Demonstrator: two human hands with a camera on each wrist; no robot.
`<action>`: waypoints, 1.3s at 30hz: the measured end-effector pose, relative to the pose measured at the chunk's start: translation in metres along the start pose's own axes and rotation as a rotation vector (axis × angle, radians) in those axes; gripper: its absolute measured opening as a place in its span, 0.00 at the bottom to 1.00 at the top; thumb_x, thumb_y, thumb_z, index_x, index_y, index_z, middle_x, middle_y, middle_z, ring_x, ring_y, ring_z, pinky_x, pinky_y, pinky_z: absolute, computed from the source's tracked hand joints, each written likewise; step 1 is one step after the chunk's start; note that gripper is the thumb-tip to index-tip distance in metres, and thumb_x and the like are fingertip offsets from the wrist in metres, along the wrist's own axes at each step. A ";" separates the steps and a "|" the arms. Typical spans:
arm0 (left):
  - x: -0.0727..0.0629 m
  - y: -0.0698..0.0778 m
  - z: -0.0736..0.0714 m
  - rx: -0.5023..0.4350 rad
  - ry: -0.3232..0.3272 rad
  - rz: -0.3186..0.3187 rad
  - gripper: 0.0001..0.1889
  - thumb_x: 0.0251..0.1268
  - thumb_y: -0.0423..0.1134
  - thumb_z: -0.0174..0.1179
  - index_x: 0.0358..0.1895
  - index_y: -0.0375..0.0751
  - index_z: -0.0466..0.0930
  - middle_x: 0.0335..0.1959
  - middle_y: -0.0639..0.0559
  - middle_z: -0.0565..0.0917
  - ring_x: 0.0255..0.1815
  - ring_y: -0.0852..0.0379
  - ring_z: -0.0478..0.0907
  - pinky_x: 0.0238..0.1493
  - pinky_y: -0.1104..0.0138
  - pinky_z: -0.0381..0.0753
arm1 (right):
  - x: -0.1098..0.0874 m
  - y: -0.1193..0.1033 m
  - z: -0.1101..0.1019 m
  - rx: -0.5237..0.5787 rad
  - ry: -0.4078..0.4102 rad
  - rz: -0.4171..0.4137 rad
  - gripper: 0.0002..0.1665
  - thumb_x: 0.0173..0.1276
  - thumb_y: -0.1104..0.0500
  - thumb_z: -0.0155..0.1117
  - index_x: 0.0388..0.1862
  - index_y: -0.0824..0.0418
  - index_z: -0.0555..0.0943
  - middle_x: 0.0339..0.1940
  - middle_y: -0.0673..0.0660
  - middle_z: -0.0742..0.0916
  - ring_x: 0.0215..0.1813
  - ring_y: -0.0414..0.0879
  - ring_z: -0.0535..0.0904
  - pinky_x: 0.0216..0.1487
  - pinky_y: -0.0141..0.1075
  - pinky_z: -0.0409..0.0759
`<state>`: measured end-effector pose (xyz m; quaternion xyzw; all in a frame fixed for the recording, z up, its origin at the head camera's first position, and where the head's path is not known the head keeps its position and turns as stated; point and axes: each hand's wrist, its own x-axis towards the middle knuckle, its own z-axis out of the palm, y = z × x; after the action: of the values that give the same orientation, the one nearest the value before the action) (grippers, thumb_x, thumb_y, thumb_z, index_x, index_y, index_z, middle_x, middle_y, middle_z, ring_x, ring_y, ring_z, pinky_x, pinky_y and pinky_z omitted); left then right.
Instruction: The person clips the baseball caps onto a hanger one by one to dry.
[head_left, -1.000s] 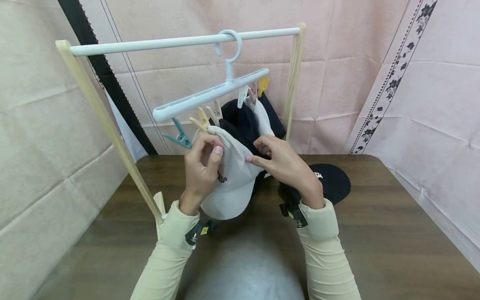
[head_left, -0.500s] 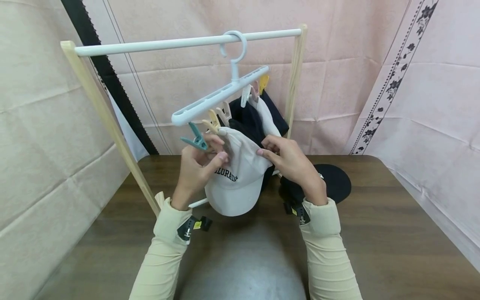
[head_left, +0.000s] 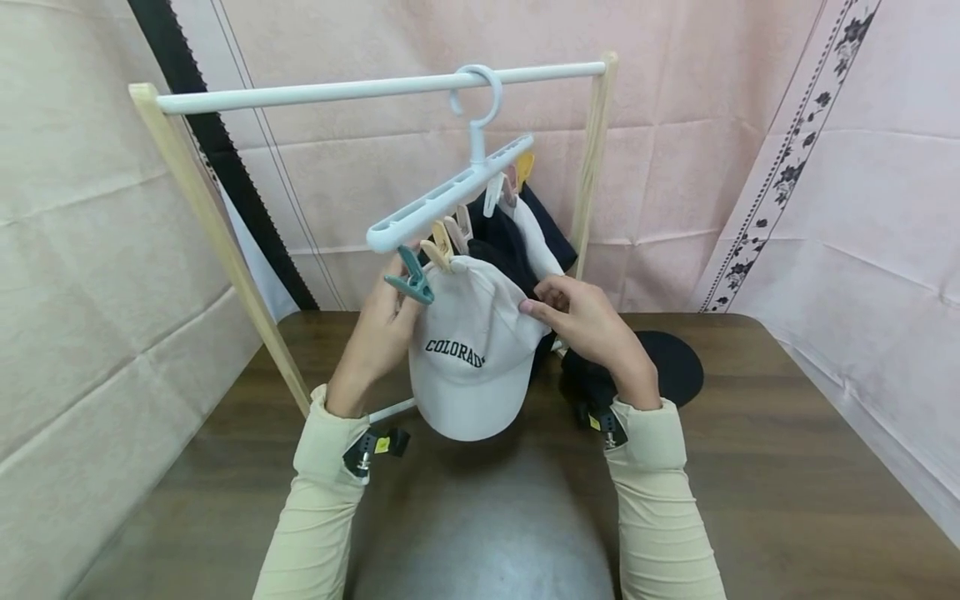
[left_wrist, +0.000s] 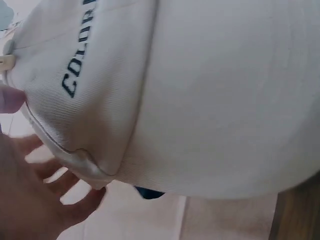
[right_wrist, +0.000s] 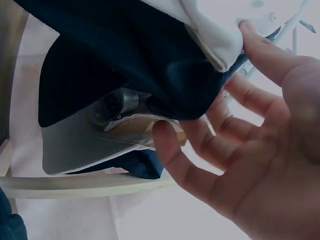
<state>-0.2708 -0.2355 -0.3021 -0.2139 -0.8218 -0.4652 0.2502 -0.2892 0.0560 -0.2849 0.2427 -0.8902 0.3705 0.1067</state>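
Observation:
A white cap [head_left: 468, 396] with dark lettering hangs brim-down from a pale yellow clip [head_left: 439, 247] near the front end of a light-blue hanger [head_left: 450, 197]. My left hand [head_left: 377, 333] holds the cap's left side, its thumb at the edge and its fingers behind, partly hidden in the head view. On the opposite side my right hand [head_left: 596, 329] holds the edge between thumb and fingers; the right wrist view shows the thumb [right_wrist: 262, 50] on the white fabric. A teal clip [head_left: 412, 282] hangs beside the left hand with nothing in it.
Behind the white cap, dark and white caps [head_left: 534, 237] hang from more clips. The hanger hooks over the white rod [head_left: 330, 92] of a wooden-legged rack [head_left: 213, 237]. A black cap [head_left: 671, 367] lies on the brown table [head_left: 787, 467] at right.
My left hand has shifted from the cap's front to its left edge, uncovering the lettering. The hanger's near end has swung right. My right hand stays at the cap's right side, moving slightly right.

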 end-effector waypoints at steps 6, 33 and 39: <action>-0.003 -0.001 0.003 0.000 -0.097 -0.037 0.31 0.84 0.59 0.44 0.83 0.53 0.62 0.80 0.43 0.68 0.80 0.38 0.66 0.70 0.33 0.69 | 0.003 0.000 0.004 0.010 0.040 0.061 0.23 0.76 0.50 0.70 0.59 0.66 0.80 0.53 0.63 0.84 0.54 0.57 0.81 0.56 0.50 0.80; 0.001 -0.007 0.013 -0.196 -0.027 0.062 0.27 0.79 0.32 0.40 0.77 0.40 0.69 0.72 0.42 0.75 0.73 0.50 0.69 0.76 0.46 0.63 | 0.002 -0.011 0.009 0.073 -0.133 -0.248 0.11 0.82 0.60 0.60 0.58 0.61 0.79 0.45 0.58 0.84 0.46 0.52 0.80 0.48 0.44 0.79; -0.004 -0.001 0.009 -0.140 -0.013 0.008 0.24 0.73 0.38 0.51 0.69 0.36 0.74 0.61 0.39 0.79 0.60 0.44 0.76 0.63 0.41 0.76 | 0.002 -0.010 0.013 0.066 -0.090 -0.205 0.14 0.81 0.60 0.61 0.60 0.63 0.81 0.50 0.60 0.86 0.48 0.54 0.82 0.51 0.48 0.82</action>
<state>-0.2705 -0.2286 -0.3091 -0.2372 -0.7880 -0.5190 0.2312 -0.2858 0.0397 -0.2876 0.3522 -0.8518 0.3756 0.0962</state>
